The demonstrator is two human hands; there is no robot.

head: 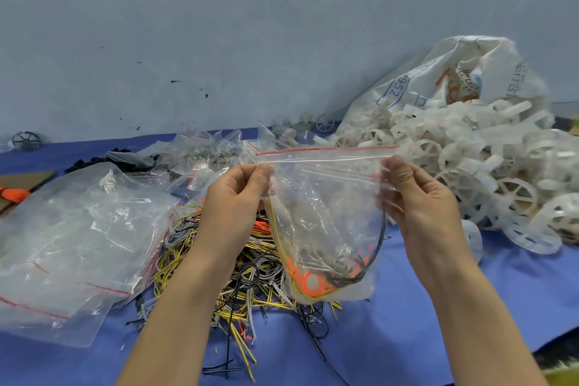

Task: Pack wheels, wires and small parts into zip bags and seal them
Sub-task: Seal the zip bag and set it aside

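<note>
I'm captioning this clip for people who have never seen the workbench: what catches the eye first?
First, the clear zip bag held up at centre by its top corners, left hand and right hand, with an orange wheel and wires inside. Beneath it sprawls a tangle of yellow, black and grey wires. At right, white plastic wheels spill from a sack.

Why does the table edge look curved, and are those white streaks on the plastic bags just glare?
Head view: the wide-angle lens bends the blue table against the wall. The streaks on the zip bag, held by the left hand and right hand, are light reflections. Lighting is soft, shadows faint; the white wheels look slightly washed out.
</note>
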